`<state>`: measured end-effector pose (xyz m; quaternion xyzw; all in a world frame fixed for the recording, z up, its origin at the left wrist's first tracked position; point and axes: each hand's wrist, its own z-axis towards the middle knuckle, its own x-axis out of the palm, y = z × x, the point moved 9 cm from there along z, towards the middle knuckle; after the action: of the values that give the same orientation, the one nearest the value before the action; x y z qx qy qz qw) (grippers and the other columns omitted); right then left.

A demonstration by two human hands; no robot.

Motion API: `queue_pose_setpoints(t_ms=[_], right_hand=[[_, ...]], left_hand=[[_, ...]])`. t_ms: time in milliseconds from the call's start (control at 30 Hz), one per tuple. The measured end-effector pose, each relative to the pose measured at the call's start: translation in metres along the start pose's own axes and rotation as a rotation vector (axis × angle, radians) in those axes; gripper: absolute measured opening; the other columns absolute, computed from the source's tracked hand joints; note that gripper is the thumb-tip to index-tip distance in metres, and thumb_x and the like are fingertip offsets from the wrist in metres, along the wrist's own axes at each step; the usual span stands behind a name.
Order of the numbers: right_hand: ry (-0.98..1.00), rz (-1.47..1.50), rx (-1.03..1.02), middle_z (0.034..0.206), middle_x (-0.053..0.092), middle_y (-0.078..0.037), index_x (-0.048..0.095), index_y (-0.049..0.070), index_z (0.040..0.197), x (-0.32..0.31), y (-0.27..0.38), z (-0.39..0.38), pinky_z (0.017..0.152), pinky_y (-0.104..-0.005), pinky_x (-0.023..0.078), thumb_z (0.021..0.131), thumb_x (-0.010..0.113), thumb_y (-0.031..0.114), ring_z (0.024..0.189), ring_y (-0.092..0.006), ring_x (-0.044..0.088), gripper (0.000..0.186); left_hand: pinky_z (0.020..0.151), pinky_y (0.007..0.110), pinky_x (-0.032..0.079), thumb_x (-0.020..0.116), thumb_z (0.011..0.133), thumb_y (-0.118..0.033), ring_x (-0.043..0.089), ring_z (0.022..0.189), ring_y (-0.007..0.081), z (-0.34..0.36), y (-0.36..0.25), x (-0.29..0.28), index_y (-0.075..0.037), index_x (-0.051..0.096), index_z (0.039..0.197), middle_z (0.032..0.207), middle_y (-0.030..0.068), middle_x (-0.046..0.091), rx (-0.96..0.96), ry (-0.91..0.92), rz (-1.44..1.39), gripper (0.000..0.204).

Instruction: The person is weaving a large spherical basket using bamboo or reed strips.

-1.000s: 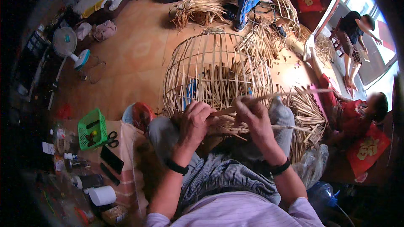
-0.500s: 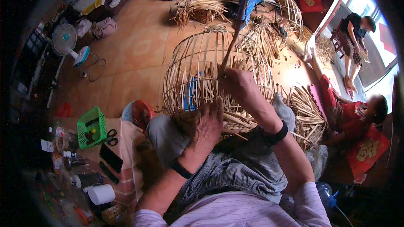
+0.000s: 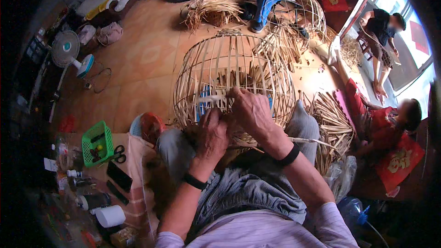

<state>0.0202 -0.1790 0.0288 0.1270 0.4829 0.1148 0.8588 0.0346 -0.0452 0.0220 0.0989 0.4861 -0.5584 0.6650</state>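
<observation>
A large domed basket frame (image 3: 187,71) of pale split strips stands between my knees, its braided edge toward me. My right hand (image 3: 253,114) is closed at the near side of the frame, its fingertips pinching a pale plant strip (image 3: 211,98) that is blurred by motion. Just left of it and lower, my left hand (image 3: 212,132) has its fingers curled against the basket's near edge, partly hiding it. A long strip end (image 3: 317,143) sticks out to the right beside my right wrist. Dried stalks and something blue show through the bars.
Bundles of dried stalks lie at the far side (image 3: 213,10) and beside my right knee (image 3: 328,126). To the left, a cloth-covered surface holds a green basket (image 3: 97,144), scissors (image 3: 119,154) and a phone (image 3: 119,176). Other people sit at the far side and right; a fan (image 3: 66,48) stands left.
My right hand has come down and left toward my left hand. The strip that stood upright from it now lies sideways above my left hand. My left hand has shifted slightly left and nearer.
</observation>
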Motion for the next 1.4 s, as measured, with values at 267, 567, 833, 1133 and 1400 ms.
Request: queue_pose_setpoints(t_ms=[267,567,833,1133,1400], right_hand=[[0.021,0.608,0.465,0.093,0.076,-0.017,0.059,0.001,0.126,-0.025,-0.010,-0.039,0.070,-0.0394,0.060,0.103,0.067,0.005,0.085,-0.0268,0.078,0.024],[-0.043,1.267,0.842,0.099,0.077,-0.003,0.070,0.000,0.112,0.006,-0.051,-0.153,0.081,-0.0247,0.057,0.098,0.082,0.009,0.093,-0.0091,0.071,0.021],[0.065,1.330,0.805,0.104,0.080,-0.008,0.069,-0.001,0.116,-0.010,-0.053,-0.137,0.081,-0.0285,0.061,0.097,0.086,0.019,0.094,-0.0126,0.075,0.033],[0.235,0.613,0.399,0.077,0.066,-0.016,0.068,0.000,0.108,-0.018,-0.017,-0.079,0.068,-0.0399,0.054,0.103,0.078,0.028,0.071,-0.0232,0.066,0.031],[0.123,1.558,0.988,0.088,0.075,0.000,0.072,0.005,0.118,-0.008,-0.058,-0.170,0.061,-0.0197,0.040,0.114,0.059,0.029,0.067,-0.0041,0.056,0.028]], left_hand=[[0.091,0.050,0.051,0.070,0.096,-0.012,0.060,0.103,0.0384,0.002,0.007,0.004,-0.006,0.070,0.105,0.100,0.0156,0.059,-0.131,-0.045,-0.026,0.011],[0.092,0.049,0.051,0.077,0.095,-0.017,0.061,0.103,0.0367,0.006,-0.001,0.001,-0.007,0.071,0.109,0.102,0.0153,0.059,-0.166,0.020,-0.060,0.019],[0.090,0.045,0.053,0.074,0.096,-0.008,0.064,0.100,0.0355,0.009,0.015,-0.023,-0.011,0.072,0.126,0.110,0.0141,0.061,-0.193,0.052,-0.253,0.031],[0.099,0.046,0.052,0.077,0.085,0.002,0.064,0.111,0.0346,0.015,-0.016,-0.010,-0.013,0.071,0.135,0.117,0.0110,0.067,0.099,0.171,-0.035,0.052],[0.093,0.046,0.057,0.070,0.088,0.005,0.069,0.108,0.0351,0.019,-0.003,-0.004,-0.012,0.070,0.135,0.114,0.0119,0.071,0.105,0.146,-0.208,0.050]])
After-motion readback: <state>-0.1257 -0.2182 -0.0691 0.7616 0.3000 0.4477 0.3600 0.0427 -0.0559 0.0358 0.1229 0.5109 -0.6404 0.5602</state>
